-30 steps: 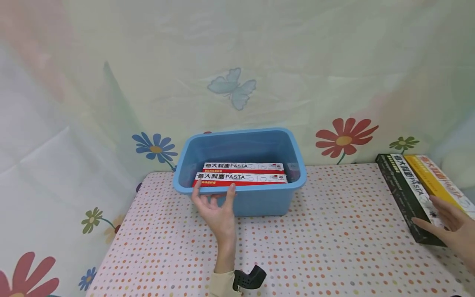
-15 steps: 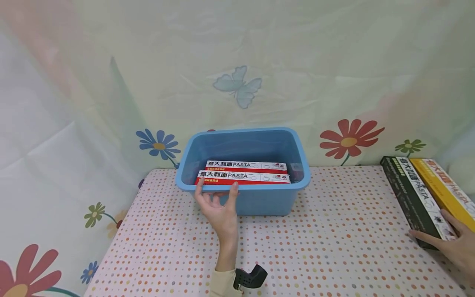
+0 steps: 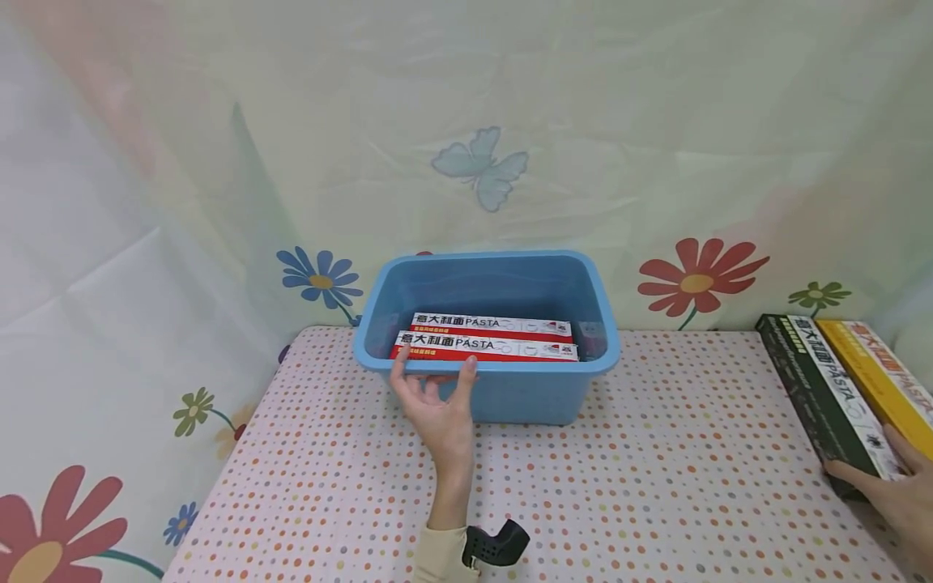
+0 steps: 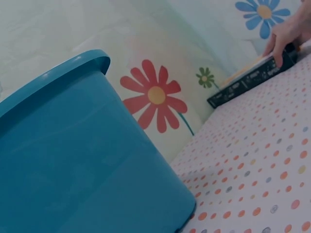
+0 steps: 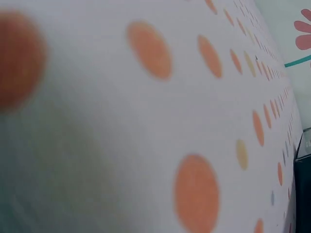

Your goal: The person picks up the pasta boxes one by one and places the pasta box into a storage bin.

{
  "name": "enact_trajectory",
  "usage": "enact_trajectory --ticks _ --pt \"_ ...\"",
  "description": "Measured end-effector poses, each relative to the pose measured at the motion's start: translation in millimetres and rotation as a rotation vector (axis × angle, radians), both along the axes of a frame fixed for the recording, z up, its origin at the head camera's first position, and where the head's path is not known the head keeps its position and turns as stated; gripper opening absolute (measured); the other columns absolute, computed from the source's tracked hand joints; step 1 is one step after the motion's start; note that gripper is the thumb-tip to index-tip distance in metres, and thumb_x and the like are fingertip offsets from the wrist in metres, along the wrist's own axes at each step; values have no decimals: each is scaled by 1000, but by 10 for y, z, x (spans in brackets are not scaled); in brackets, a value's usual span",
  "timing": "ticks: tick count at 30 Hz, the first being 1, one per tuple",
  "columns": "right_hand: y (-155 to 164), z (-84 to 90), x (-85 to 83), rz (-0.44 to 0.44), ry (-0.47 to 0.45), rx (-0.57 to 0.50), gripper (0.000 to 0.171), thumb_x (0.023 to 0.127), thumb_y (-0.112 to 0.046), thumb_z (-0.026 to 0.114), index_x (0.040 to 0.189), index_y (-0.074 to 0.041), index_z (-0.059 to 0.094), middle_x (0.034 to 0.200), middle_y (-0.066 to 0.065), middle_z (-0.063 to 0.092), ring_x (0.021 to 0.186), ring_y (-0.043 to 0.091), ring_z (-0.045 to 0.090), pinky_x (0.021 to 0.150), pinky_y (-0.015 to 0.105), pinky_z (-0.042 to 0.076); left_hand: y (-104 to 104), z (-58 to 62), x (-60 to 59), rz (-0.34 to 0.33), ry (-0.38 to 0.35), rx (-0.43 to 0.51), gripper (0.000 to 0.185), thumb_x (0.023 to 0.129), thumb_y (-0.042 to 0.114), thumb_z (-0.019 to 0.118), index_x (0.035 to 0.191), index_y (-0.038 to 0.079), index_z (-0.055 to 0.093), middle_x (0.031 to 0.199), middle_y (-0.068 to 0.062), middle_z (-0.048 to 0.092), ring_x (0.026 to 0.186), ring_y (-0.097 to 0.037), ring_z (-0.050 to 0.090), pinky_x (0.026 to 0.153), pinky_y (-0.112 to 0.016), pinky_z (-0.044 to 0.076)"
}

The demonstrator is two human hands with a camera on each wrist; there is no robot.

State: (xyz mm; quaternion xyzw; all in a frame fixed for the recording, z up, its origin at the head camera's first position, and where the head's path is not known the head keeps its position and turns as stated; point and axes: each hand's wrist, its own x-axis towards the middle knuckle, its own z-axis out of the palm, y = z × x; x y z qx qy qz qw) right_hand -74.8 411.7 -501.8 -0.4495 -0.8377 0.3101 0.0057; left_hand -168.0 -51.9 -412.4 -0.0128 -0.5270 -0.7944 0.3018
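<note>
A blue plastic tub [image 3: 517, 398] stands near the back of the table, holding two red-and-white pasta boxes [image 3: 487, 348] laid lengthwise. My left hand [image 3: 437, 421] grips its front rim, with fingertips over the edge. At the far right, a black pasta box [image 3: 805, 405] lies beside a yellow pasta box [image 3: 871, 376]. My right hand [image 3: 892, 490] grips the near end of the black box, thumb on its left side and fingers between the two boxes. The left wrist view shows this grip from the side, with the tub's wall [image 4: 87, 160] in front.
A dotted cloth [image 3: 641, 494] covers the table. Behind the tub hangs a flowered curtain [image 3: 619, 186], which also runs along the left side. Mostly dotted cloth fills the right wrist view, with a dark box edge [image 5: 303, 194] at its right.
My right hand has come down onto the near end of the black box and closed round it. The left hand stays on the tub's rim. The head view has shifted slightly.
</note>
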Motion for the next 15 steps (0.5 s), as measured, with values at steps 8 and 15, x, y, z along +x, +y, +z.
enact_trajectory --ticks 8,15 --pt "-141 118 61 -17 113 21 92 90 -26 66 154 -30 0 165 10 -7 151 35 -7 122 61 1 10 4 0 -9 8 -12 81 83 7 77 145 17 27 146 -12 41 111 -45 53 81 -35 61" --pt "-343 431 26 188 273 -114 86 95 -30 61 152 -34 -4 164 17 -4 145 44 12 114 62 28 -1 10 -5 -16 10 0 81 82 6 77 145 17 27 146 -12 40 104 -36 55 81 -38 61"
